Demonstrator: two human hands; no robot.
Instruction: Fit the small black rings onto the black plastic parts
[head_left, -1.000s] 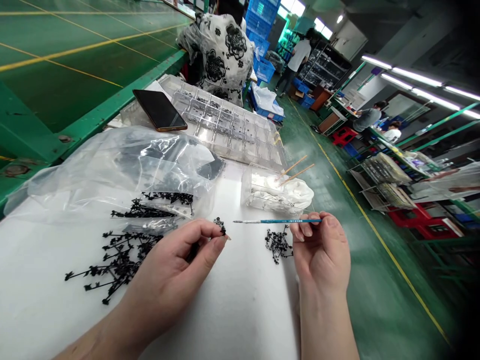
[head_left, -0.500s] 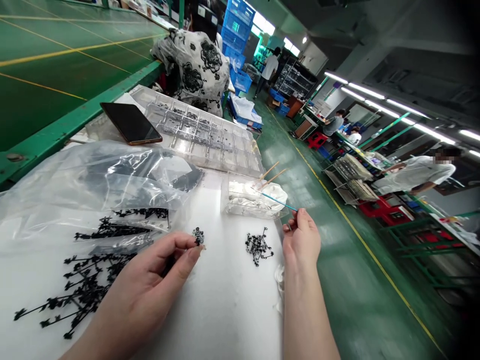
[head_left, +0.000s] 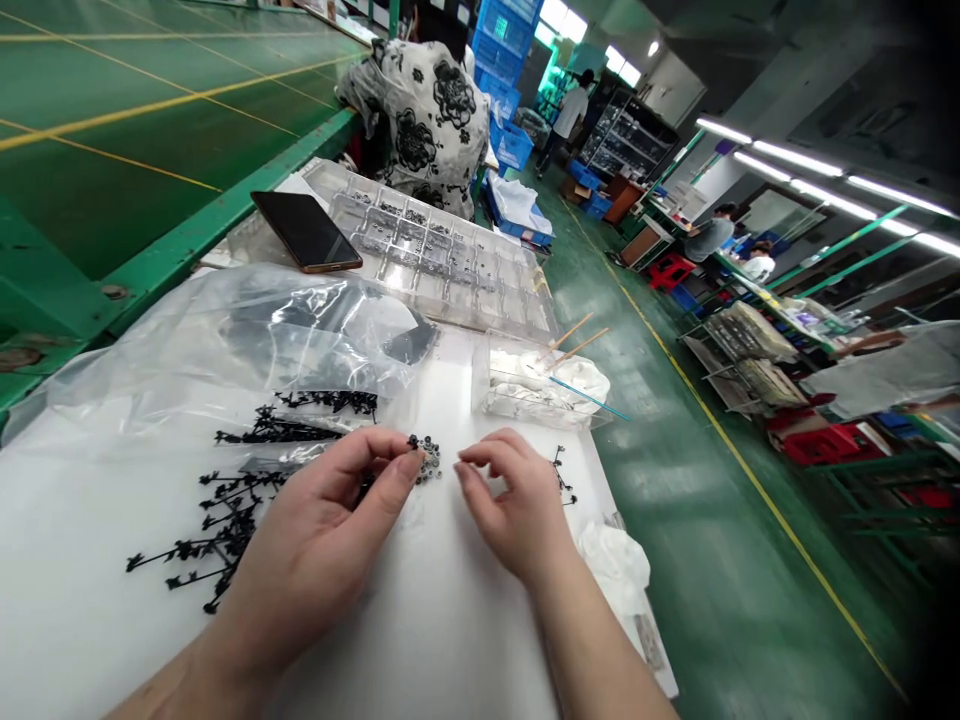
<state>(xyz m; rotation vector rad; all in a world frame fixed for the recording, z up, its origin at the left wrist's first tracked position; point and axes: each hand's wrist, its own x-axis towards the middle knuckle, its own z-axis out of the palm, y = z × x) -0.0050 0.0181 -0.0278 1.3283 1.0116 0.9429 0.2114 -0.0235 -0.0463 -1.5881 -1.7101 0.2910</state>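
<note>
My left hand [head_left: 330, 530] pinches a small black sprue of tiny parts [head_left: 425, 457] between thumb and forefinger, just above the white table [head_left: 457, 620]. My right hand [head_left: 510, 500] is beside it, a little to the right, fingers curled and apart, holding nothing. A thin blue brush [head_left: 592, 399] rests across the clear box of white cloth [head_left: 536, 390] behind my right hand. A small heap of black parts [head_left: 562, 475] lies partly hidden behind that hand. More black sprues [head_left: 225, 510] lie to the left.
A clear plastic bag [head_left: 247, 340] lies at the left, a dark phone [head_left: 306, 231] and a clear compartment tray [head_left: 442, 260] behind it. A crumpled white cloth [head_left: 611, 560] sits near the table's right edge. A person in a flowered top [head_left: 427, 110] works farther along the bench.
My right hand has set the blue brush down on the clear box and come in toward the left hand's sprue. The left hand has stayed in place.
</note>
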